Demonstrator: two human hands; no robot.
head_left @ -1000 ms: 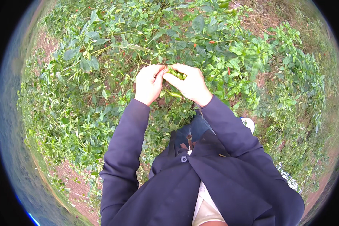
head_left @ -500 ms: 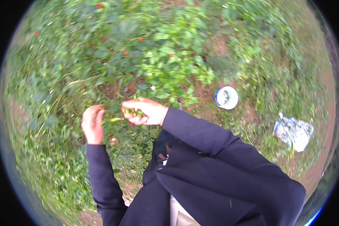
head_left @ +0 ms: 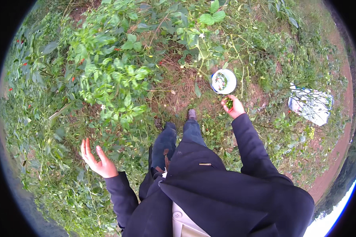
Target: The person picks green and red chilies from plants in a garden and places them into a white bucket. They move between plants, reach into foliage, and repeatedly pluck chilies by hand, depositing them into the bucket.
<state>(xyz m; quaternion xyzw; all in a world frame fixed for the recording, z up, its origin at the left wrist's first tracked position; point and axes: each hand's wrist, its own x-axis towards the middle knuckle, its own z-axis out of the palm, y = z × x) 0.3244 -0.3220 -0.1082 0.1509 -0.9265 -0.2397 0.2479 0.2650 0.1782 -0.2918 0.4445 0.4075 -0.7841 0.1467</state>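
A bunch of small green chili peppers (head_left: 229, 103) shows in my right hand (head_left: 236, 108), whose fingers are curled round it. That hand is just below the white bucket (head_left: 232, 81), close to its near rim. Inside the bucket lie more green pieces, with a little red among them. My left hand (head_left: 101, 162) is off to the left over low leaves, fingers and thumb spread, holding nothing. Leafy pepper plants (head_left: 110, 85) with scattered red peppers (head_left: 73, 79) grow ahead and to the left.
A white sack (head_left: 314, 106) lies among stems to the right of the bucket. My shoe (head_left: 192, 114) stands on bare, straw-strewn soil (head_left: 174, 85). A brown dirt strip (head_left: 336, 158) runs along the right side.
My right hand has moved right, from beside the left hand to the bucket, still holding the green peppers. My left hand has drawn back nearer and opened wider. The view has shifted.
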